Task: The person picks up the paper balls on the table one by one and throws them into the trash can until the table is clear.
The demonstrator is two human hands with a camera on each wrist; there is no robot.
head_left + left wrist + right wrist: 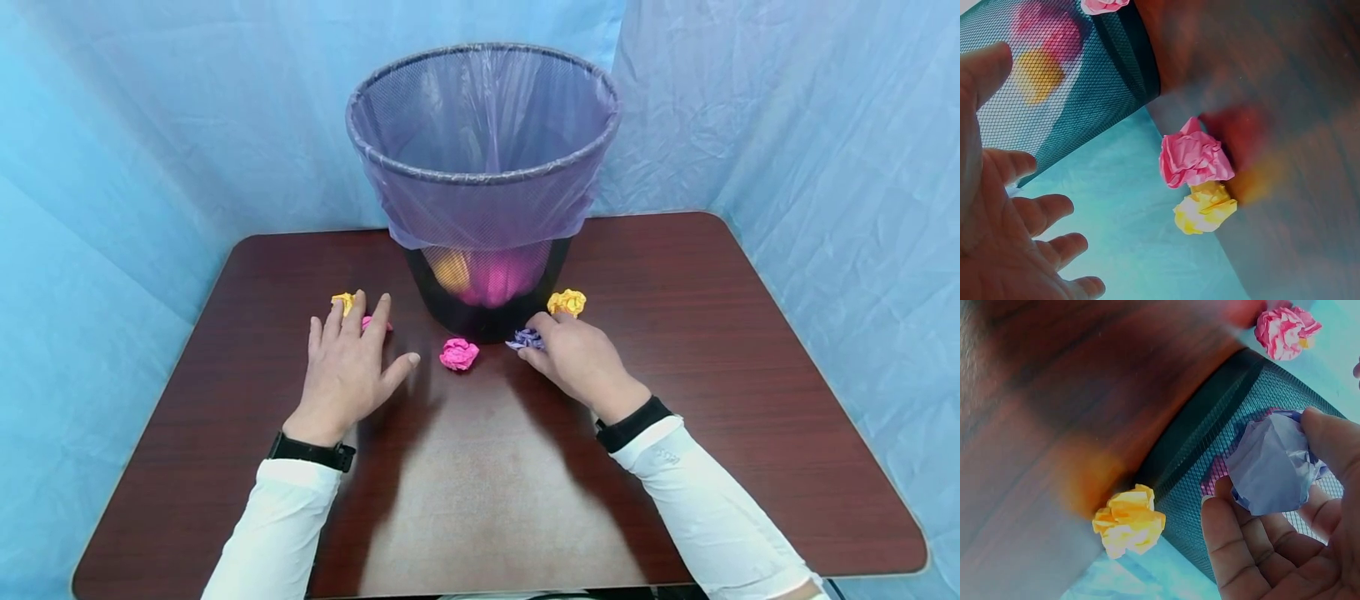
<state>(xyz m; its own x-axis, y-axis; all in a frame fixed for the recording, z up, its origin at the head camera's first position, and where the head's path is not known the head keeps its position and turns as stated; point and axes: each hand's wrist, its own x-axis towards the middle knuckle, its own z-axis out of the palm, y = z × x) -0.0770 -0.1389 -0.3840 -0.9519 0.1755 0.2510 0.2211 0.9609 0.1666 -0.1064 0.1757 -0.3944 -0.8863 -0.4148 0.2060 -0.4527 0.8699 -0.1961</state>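
Note:
A mesh wastebasket [483,179] with a purple liner stands at the back middle of the brown table [750,350]; pink and orange paper balls show through its mesh. My right hand [573,354] pinches a purple paper ball [524,339] [1272,462] just in front of the basket. A yellow paper ball [567,302] [1129,520] lies beside that hand. My left hand [348,367] hovers with fingers spread over a pink paper ball [367,322] [1194,156] and a small yellow one [343,301] [1205,208]. Another pink ball [459,354] lies between my hands.
Blue sheeting [150,125] hangs behind and on both sides of the table. The near half of the tabletop holds only my forearms in white sleeves.

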